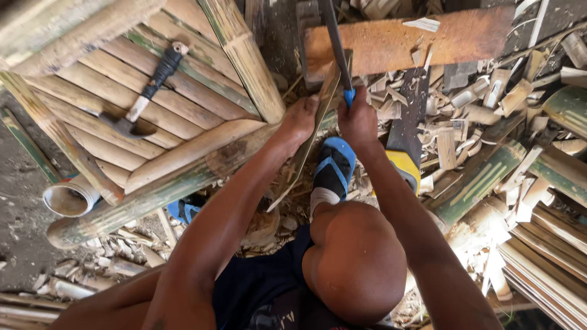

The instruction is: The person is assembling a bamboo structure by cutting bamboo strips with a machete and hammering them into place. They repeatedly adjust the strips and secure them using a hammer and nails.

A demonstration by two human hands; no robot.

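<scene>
1. The left hand (301,118) grips a thin bamboo strip (318,116) standing tilted at centre frame, its top resting against a reddish wooden block (391,43) at upper centre.
2. The right hand (356,119) is clenched on the blue handle of a long dark blade (335,36) set along the strip's edge; this looks like splitting or shaving.
3. Continuing calls for a steady strip and fingers clear of the edge.
4. A hammer (148,91) lies on the bamboo panel (183,79), upper left. No packages, labels or signs show.
</scene>
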